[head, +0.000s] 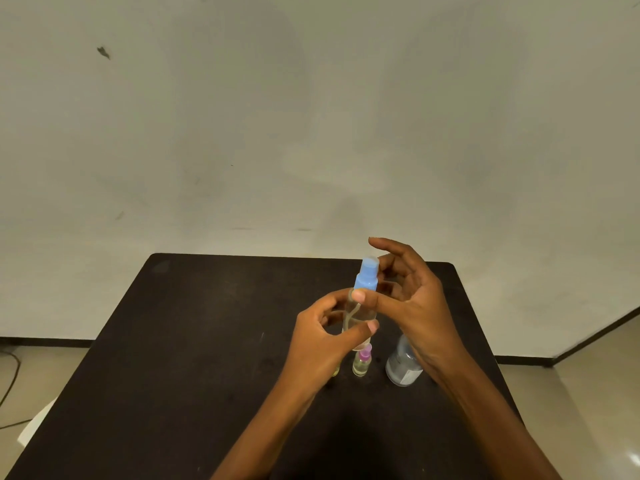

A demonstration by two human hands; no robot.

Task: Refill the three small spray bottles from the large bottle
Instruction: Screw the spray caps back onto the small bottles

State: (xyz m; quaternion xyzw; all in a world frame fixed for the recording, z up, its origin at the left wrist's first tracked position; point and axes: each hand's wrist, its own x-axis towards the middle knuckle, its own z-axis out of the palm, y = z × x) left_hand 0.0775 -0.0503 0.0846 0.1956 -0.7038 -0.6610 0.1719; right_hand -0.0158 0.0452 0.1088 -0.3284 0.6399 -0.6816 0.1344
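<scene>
My left hand [322,344] grips a small clear spray bottle [360,315] with a blue top, held upright above the dark table [207,358]. My right hand [412,306] is beside the blue top. Its thumb touches the bottle just under that top, and its fingers curve loosely behind it without closing. Below on the table stands a small bottle with a pink top [363,362] and yellowish liquid. Another small bottle [335,373] shows only as a sliver behind my left hand. The large clear bottle [401,367] stands to the right, its top hidden by my right wrist.
The table's far edge lies close to a plain wall. A white object [34,427] sits off the table's left side, and a cable [8,379] runs over the floor there. The bottles stand close together right of the table's middle.
</scene>
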